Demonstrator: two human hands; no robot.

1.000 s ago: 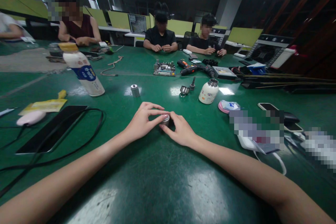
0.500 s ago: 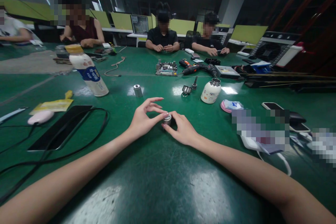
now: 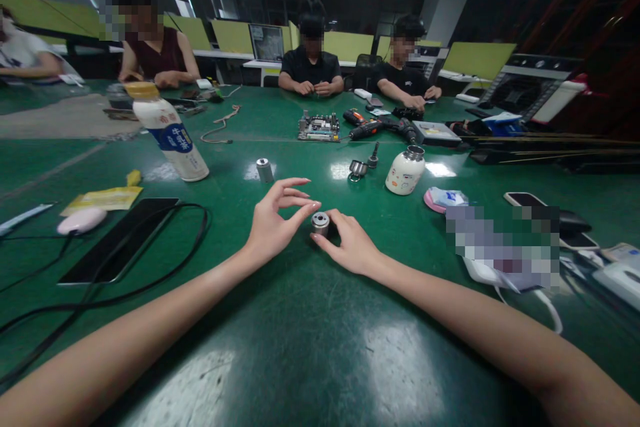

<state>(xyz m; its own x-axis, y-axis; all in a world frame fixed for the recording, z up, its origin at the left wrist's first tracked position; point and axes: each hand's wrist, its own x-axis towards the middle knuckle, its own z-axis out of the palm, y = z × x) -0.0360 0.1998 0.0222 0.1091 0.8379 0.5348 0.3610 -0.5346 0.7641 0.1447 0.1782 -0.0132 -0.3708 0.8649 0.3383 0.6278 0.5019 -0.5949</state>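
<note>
A small silvery metal cylinder (image 3: 320, 223) with a dark hole in its top stands upright on the green table. My right hand (image 3: 353, 243) grips its side between thumb and forefinger. Just left of and above it hovers my left hand (image 3: 277, 217), open, fingers apart, with the thumb tip near the cylinder's top edge and nothing held. Farther back, a second metal cylinder (image 3: 265, 170) of similar look stands by itself. Beyond my right hand lie a steel cup-shaped lid with a ring (image 3: 357, 170) and a dark small part (image 3: 373, 155).
A drink bottle (image 3: 173, 137), a black phone-like slab (image 3: 117, 240) and looping cables occupy the left. To the right are a white flask (image 3: 405, 171), a tissue pack (image 3: 447, 197) and phones. A circuit board (image 3: 319, 127) and power drills (image 3: 367, 127) lie farther back, before several seated people.
My left thumb has lifted off the cylinder's top, uncovering the hole. My right hand stays at the cylinder. The view has shifted slightly.
</note>
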